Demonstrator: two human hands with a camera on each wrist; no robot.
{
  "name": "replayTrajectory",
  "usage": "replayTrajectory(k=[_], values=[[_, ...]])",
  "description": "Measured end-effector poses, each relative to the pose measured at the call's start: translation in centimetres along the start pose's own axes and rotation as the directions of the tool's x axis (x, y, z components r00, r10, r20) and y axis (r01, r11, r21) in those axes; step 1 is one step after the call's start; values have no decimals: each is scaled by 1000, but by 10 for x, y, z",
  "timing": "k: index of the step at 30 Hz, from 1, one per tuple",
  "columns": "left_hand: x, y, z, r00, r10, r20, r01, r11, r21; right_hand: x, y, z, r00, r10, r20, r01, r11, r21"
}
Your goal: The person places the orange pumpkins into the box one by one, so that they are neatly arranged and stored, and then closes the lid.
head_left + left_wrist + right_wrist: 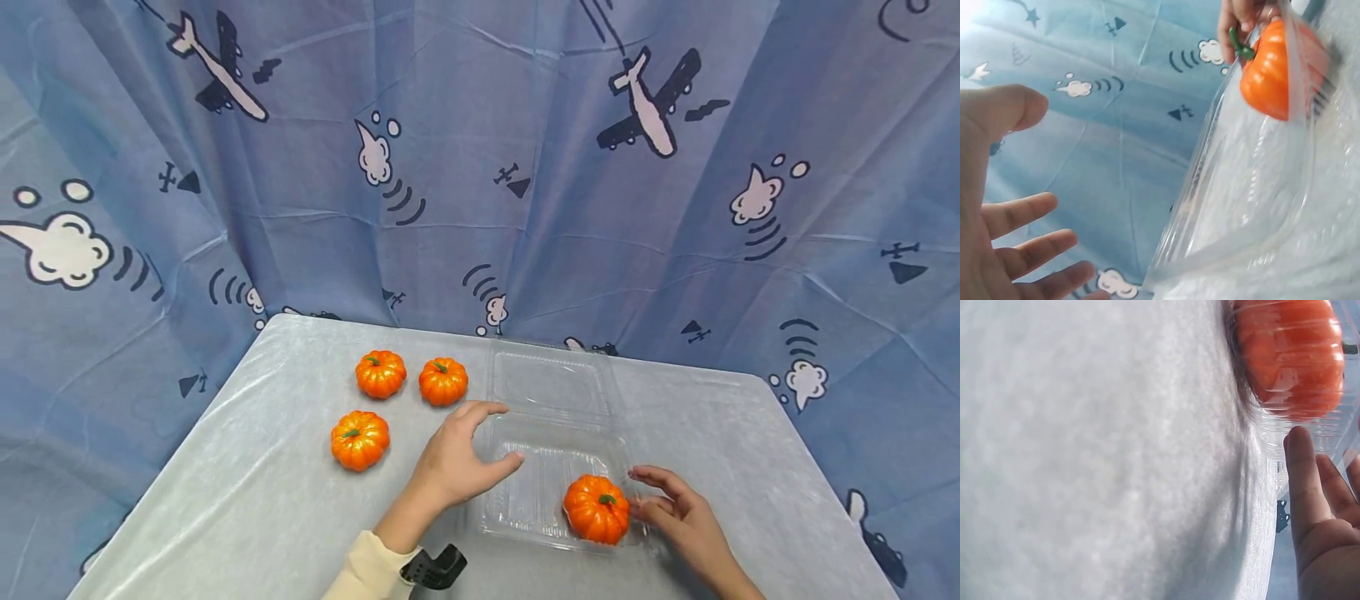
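While spread wide, with fingers straight and thumb apart, left hand (459, 457) hovering at the left edge of the clear clamshell container (551, 467), thumb tip reaching toward its tray wall, holding nothing. In the left wrist view, same palm (997, 206) open, fingers fanned, container's clear wall (1254, 187) off to the side. Cream sleeve (371, 571) and a black wrist strap (435, 568) below.

Right hand (678, 512) just beside the container's right edge, fingers loosely extended, tips touching or nearly touching the plastic next to the pumpkin in the tray (597, 508); no curl round anything. From the right wrist view, straight fingers (1307, 481) against the ribbed plastic, orange pumpkin (1291, 356) seen through it.

Pumpkin sitting upright in the near right corner of the tray, green stem up. Container lid (551, 383) folded open and flat behind the tray.

Farther left on the pale tablecloth (247, 500), three more pumpkins: one near (360, 440), two behind side by side (381, 373) (443, 381). Blue curtain with airplane and cloud prints (480, 167) behind.
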State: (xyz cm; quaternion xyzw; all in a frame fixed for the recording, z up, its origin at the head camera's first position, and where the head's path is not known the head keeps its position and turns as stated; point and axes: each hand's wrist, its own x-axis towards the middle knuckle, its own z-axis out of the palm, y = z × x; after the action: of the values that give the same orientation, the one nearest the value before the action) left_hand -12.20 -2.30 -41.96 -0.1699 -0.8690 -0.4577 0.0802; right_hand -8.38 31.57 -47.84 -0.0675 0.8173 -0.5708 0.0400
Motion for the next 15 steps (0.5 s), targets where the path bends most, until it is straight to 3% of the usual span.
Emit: replayTrajectory(k=[9, 15], values=[[-3, -8, -22, 996, -75, -38, 76, 997, 18, 1, -1, 1, 998, 57, -29, -57, 998, -25], [-4, -15, -38, 991, -99, -93, 104, 993, 48, 0, -2, 1, 998, 50, -25, -50, 998, -23]])
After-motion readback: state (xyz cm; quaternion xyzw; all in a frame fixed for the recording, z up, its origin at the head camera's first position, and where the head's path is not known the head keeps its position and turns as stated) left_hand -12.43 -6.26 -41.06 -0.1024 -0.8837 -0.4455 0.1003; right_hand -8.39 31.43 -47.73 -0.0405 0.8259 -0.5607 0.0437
